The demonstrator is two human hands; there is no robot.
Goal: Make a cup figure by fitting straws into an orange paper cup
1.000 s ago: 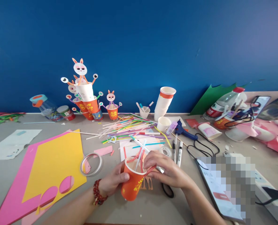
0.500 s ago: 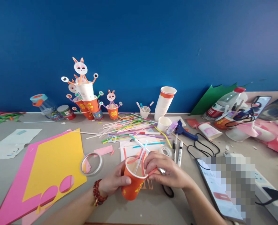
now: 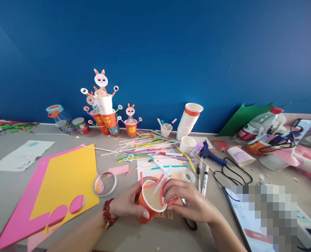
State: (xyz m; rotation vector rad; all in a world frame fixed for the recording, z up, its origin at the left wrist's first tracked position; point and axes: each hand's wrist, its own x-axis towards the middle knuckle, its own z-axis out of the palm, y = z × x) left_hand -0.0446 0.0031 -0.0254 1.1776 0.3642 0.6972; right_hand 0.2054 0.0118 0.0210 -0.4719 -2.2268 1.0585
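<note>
Blue wall [image 3: 155, 52] rises behind our grey table [image 3: 126, 238]; before us an orange cup [image 3: 148, 191] tilts its mouth our way, though we cannot tell whether its base rests on anything. Our left hand [image 3: 128, 202] grips its side, thumb across the outer wall. Our right hand [image 3: 191, 199] pinches a coral strip [image 3: 172, 202] at the rim. We do best to hold the cup firmly without squashing its wall, and to work the strip with fingertips only, lest it kink. A clear stick [image 3: 157, 189] slants across the mouth, close to those fingers and easily knocked. Beyond, a heap of straws [image 3: 147, 145] crowds the middle; right of it lies a blue glue gun [image 3: 213, 156], its cord [image 3: 233, 171] looping near a phone [image 3: 246, 213]. Two pens [image 3: 205, 180] lie just past our right hand.
</note>
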